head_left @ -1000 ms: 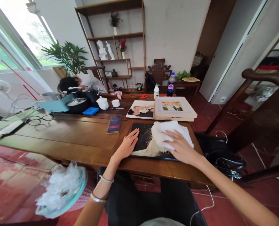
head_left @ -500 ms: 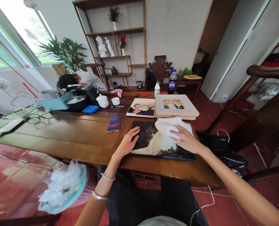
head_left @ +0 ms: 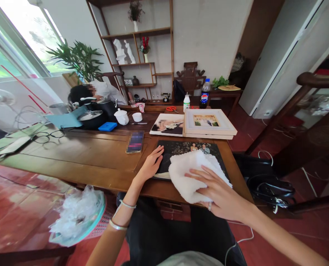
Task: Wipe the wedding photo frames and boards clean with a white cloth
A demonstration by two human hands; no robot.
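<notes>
A dark photo panel (head_left: 166, 159) with two people pictured on it lies flat at the front of the wooden table. My left hand (head_left: 152, 162) rests with fingers stretched out on the panel's left edge, holding nothing. Across the lower and right part of the panel spreads a white towel (head_left: 183, 173), drooping past the table's front edge. My right hand (head_left: 213, 188) grips this towel, fingers on top of it; what the thumb does is hidden. Much of the panel's picture is covered by the cloth.
Behind the panel lie a white-edged photo print (head_left: 167, 125) and a framed picture (head_left: 211, 125). A phone (head_left: 135, 142) is on the table (head_left: 98, 155) to the left. Farther back stand a white pot (head_left: 121, 117) and a cola bottle (head_left: 204, 94). A lined basket (head_left: 98, 221) stands on the floor.
My right hand has drawn the towel from the panel's back right toward me and its front edge. The pictured people now show at the top. My left hand has stayed nearly in place.
</notes>
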